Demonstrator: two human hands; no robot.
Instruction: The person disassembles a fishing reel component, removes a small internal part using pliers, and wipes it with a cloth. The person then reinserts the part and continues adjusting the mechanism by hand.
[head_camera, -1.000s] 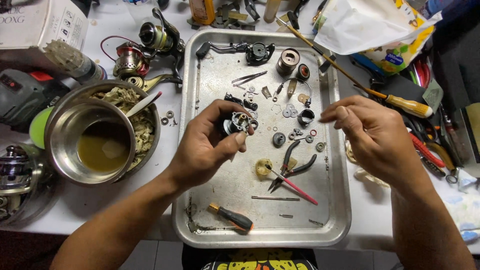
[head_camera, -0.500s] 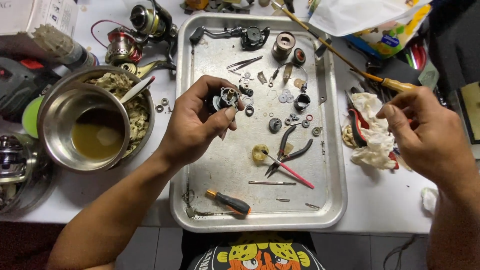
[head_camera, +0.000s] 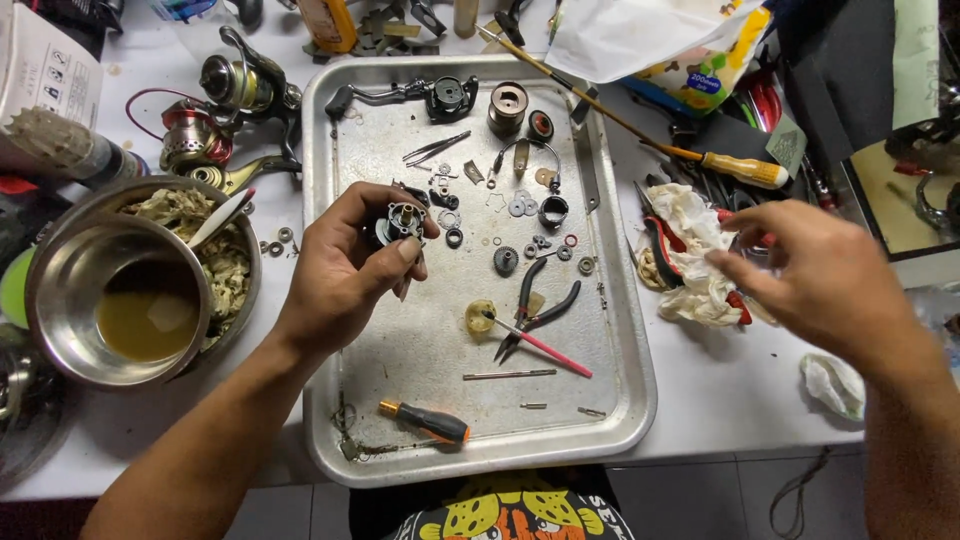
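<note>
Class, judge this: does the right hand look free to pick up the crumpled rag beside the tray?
Probably yes: the right hand holds nothing, and its fingertips already reach the rag, which lies uncovered on the table.

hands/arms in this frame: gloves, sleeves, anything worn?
Both are bare. The left hand and right hand have no gloves, and no rings or watch show. Both forearms are uncovered up to the frame edge, with no sleeves in view. The fingers have short nails. At the bottom edge, a dark shirt with a yellow printed graphic shows.
</note>
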